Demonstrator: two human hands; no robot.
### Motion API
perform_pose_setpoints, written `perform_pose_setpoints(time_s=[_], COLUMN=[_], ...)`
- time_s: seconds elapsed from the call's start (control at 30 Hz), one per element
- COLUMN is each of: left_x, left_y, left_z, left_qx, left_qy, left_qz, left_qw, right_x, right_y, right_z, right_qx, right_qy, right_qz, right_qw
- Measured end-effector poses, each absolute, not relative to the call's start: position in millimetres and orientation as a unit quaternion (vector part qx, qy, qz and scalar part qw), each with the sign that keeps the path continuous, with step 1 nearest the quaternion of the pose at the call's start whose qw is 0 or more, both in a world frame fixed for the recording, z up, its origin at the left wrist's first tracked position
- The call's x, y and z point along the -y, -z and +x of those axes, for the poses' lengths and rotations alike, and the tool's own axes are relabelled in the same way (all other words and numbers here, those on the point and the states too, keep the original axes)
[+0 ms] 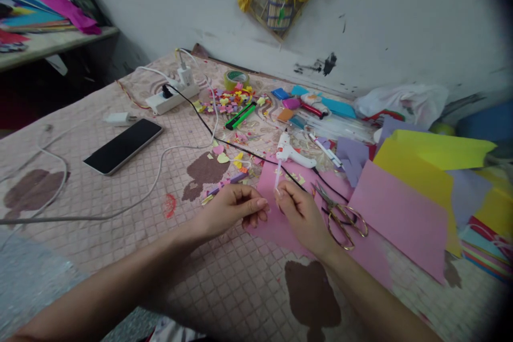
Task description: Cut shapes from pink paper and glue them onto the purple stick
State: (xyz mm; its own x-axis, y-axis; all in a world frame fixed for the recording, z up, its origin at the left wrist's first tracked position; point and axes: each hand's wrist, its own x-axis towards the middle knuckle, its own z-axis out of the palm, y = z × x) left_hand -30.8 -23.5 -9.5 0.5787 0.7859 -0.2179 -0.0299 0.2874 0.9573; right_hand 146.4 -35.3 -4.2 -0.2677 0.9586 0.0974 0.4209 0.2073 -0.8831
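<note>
My left hand [244, 206] is closed in a pinch above the edge of a pink paper sheet [276, 224]; anything between its fingertips is too small to make out. Facing it, my right hand [298, 211] is also closed, thumb against the index finger. A translucent glue stick [277, 175] runs from the back of a white glue gun [294, 154] down to the right fingertips; whether they grip it or only overlap it in view, I cannot tell. Gold-handled scissors [340, 214] lie partly open just right of that hand.
A black cable [232, 145] crosses behind the hands. Left lie a phone [124, 146] and a power strip [172, 97]. Behind are a green cutter [241, 116], paper cutouts [230, 99] and tape [236, 79]. Coloured sheets [401, 214] spread at right.
</note>
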Motion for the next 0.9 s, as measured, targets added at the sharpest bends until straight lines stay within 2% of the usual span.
perform_pose_setpoints(time_s=[0.13, 0.37, 0.6, 0.9], left_x=[23, 22, 22, 23], left_y=[8, 7, 6, 9], left_z=[-30, -31, -31, -32], left_qx=[-0.358, -0.375, -0.389, -0.387], left_qy=[-0.281, -0.282, -0.239, -0.225], left_qz=[0.529, 0.538, 0.571, 0.623], left_qw=[0.716, 0.701, 0.683, 0.642], right_x=[34, 30, 28, 31], right_y=[0, -17, -15, -20], right_z=[149, 155, 160, 159], right_qx=[0.695, 0.675, 0.659, 0.744], right_qy=[-0.379, -0.512, -0.552, -0.444], right_qz=[-0.496, -0.442, -0.441, -0.445], right_qw=[0.356, 0.294, 0.258, 0.226])
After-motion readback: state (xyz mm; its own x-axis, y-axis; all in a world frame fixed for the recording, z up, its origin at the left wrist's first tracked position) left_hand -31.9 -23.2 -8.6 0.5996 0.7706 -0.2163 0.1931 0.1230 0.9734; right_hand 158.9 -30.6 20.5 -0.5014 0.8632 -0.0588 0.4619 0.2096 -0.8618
